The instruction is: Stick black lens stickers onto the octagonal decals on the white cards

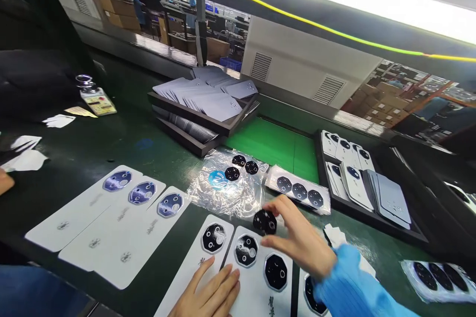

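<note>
At lower centre, the right hand (303, 242) pinches a black lens ring (265, 221) in nearly closed fingers; the left hand (208, 293) lies flat, fingers extended, on a white back cover (193, 267).

The right hand (301, 242) pinches a black camera ring (265, 221) just above white phone backs (256, 277) near the front; the left hand (210, 297) presses flat on them. Stacked trays (201, 124) sit far behind.

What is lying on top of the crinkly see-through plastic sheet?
On the crinkly clear plastic sheet lie three black round camera rings and one blue round sticker. The green table mat shows dimly through; glare hides anything else underneath.
</note>
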A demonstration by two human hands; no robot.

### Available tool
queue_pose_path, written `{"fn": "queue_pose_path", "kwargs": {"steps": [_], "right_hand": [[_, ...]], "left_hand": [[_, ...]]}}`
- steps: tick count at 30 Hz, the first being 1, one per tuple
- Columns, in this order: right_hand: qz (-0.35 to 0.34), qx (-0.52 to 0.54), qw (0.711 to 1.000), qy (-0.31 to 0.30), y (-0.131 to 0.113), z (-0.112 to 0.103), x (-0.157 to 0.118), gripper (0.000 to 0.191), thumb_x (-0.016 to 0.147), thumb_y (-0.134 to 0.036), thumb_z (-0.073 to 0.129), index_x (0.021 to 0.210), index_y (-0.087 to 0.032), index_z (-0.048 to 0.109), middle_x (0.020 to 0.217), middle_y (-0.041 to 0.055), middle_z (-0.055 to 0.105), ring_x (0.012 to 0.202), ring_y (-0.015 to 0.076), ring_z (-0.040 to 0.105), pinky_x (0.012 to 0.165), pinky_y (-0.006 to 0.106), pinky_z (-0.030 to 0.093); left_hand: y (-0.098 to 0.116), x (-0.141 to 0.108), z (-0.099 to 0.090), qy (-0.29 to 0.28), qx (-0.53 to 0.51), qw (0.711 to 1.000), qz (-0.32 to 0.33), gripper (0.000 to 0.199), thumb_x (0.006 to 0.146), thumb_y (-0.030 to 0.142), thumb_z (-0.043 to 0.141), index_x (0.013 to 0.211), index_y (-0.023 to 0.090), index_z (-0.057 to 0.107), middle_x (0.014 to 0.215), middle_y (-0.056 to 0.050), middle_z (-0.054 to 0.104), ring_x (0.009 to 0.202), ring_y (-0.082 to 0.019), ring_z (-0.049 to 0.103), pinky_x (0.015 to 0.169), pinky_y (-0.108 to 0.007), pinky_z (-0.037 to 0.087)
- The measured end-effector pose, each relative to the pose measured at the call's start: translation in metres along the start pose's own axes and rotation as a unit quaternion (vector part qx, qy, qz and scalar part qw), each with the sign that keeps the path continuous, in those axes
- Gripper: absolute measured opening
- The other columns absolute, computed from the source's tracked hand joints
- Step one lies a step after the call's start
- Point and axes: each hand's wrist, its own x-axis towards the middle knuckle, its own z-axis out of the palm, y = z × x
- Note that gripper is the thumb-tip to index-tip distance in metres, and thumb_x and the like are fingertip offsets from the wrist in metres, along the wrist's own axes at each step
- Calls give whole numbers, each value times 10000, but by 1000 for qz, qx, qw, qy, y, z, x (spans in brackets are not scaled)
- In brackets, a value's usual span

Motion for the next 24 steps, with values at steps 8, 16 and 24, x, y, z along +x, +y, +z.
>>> {"fn": "queue_pose_path", "kwargs": {"steps": [8, 16, 24], "right_hand": [[-12, 93, 993, 73, 50, 44, -79, 441, 797, -151, 709, 1166, -297, 517, 1016, -17, 596, 859, 140, 611, 717, 193, 550], [24, 93, 992, 84, 57, 70, -83, 430, 832, -135, 580, 1215, -293, 464, 1133, 43, 486, 1068, 201, 521, 939, 330, 499], [57, 111, 991, 43, 36, 82, -65, 412, 780, -79, 621, 1136, -252, 506, 1124, 38, 501, 1064, 214, 495, 930, 339, 468]], "left_hand": [[9, 2, -1, -16, -7, 1000, 4, 334, 1016, 191, 385, 918, 197, 705, 981, 51, 744, 1018, -122, 616, 1230, -437, 133], [7, 13, -3, 12, -66, 997, -36, 322, 1011, 229, 408, 887, 185, 702, 892, 39, 753, 931, -110, 651, 1209, -358, 199], [-1, 25, -7, -19, -51, 991, -125, 286, 1004, 265, 433, 1026, 148, 693, 1057, -3, 738, 1139, -189, 607, 1198, -392, 192]]}}
